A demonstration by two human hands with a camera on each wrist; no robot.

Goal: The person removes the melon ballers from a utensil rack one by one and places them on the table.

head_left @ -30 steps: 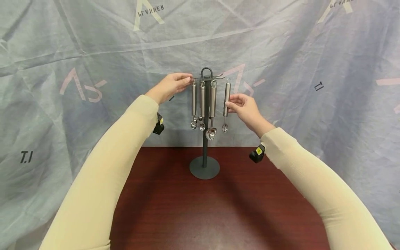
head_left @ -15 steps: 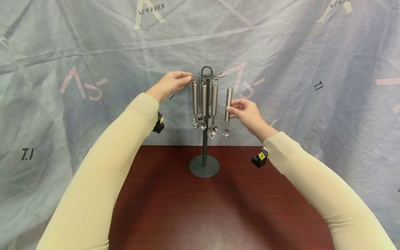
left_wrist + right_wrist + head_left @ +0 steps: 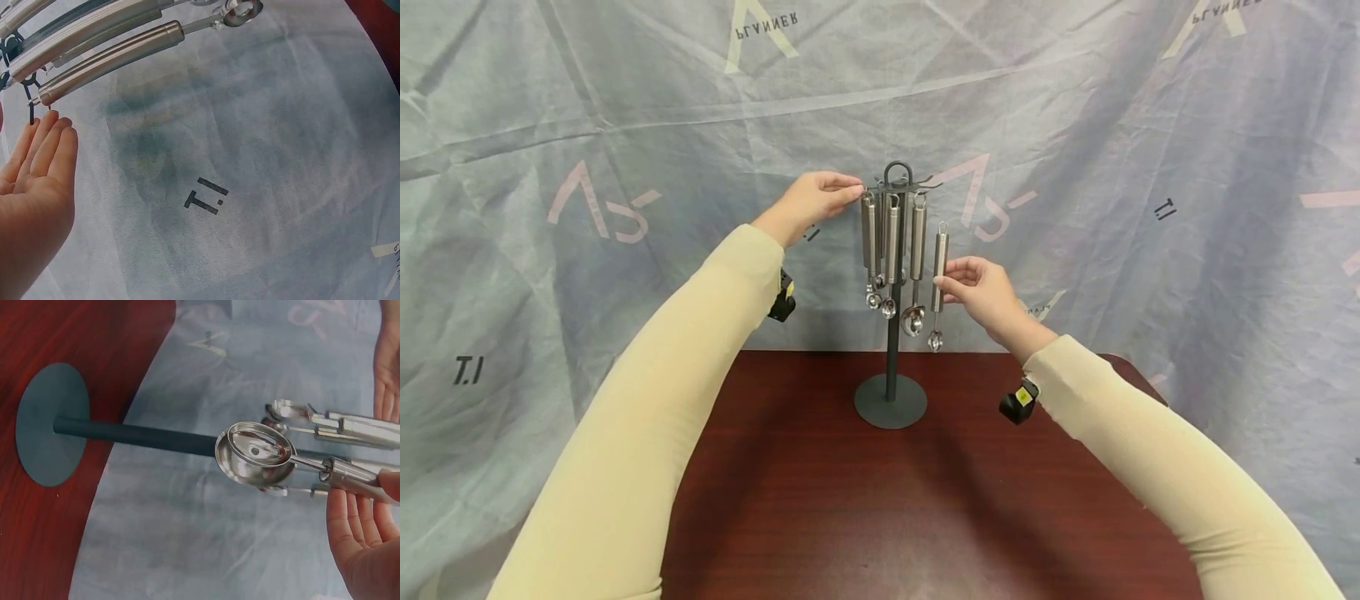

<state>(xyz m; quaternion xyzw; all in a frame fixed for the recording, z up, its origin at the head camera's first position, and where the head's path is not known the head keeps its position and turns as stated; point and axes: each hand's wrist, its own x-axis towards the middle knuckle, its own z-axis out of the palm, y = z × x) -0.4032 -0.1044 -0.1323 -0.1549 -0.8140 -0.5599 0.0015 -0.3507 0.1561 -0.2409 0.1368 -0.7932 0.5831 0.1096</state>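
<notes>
In the head view, a dark utensil rack (image 3: pixel 892 333) carries several steel-handled utensils (image 3: pixel 892 242) on its hooks. My left hand (image 3: pixel 814 203) is at the rack's left side, thumb and nearly straight fingers pinching a hook tip. In the left wrist view, that hook (image 3: pixel 31 111) meets the fingertips beside a hanging handle (image 3: pixel 115 61). My right hand (image 3: pixel 988 297) pinches the handle of a melon baller (image 3: pixel 940 271), held upright, head down, right of the rack and off the hooks. In the right wrist view, its oval bowl (image 3: pixel 259 445) has a small hole and overlaps a larger bowl (image 3: pixel 231 465) behind.
The rack's round base (image 3: pixel 891 402) stands on a dark red wooden table (image 3: pixel 880 508). Behind it hangs a wrinkled grey cloth (image 3: pixel 700 125) with printed letters. Bare hooks (image 3: pixel 931 185) stick out at the rack's upper right.
My right hand has lowered the melon baller from near the hooks, first slightly right, then back left. The hanging utensils have shifted slightly right. My left hand stays at the hook.
</notes>
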